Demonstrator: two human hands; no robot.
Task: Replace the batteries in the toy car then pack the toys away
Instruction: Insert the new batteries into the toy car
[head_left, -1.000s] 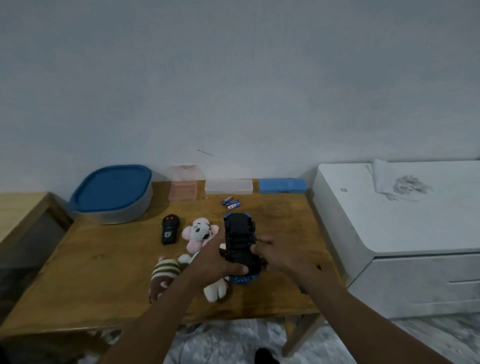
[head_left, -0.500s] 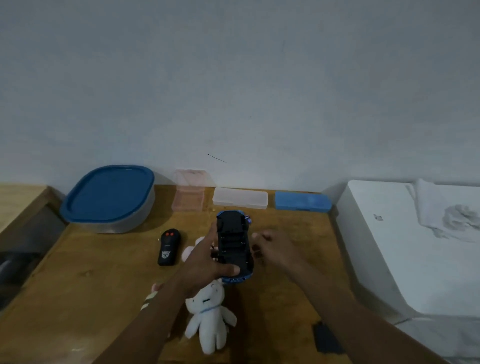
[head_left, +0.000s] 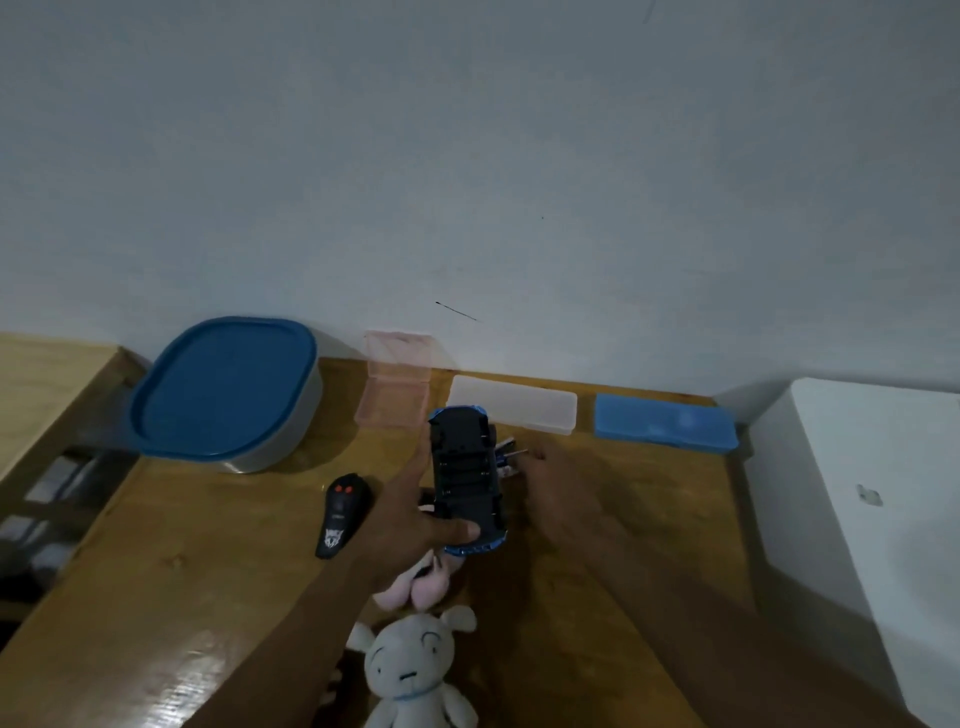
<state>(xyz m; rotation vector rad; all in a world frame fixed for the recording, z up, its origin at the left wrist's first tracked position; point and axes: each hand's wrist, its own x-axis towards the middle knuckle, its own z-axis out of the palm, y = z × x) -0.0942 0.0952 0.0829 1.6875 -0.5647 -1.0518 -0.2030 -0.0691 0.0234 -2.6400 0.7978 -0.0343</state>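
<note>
In the head view, the toy car (head_left: 465, 483) is held belly-up above the table (head_left: 208, 571) by the left hand (head_left: 410, 525). The thumb is curled across its near end, and the open battery bay is turned towards the camera. The right hand (head_left: 558, 488) is stretched to the loose batteries (head_left: 506, 457) lying just beyond the car, though whether one is pinched cannot be told. The car is judged light, stiff and smooth-shelled, so it is best gripped across its flanks, while the small, rolling batteries are best pinched at mid-length.
</note>
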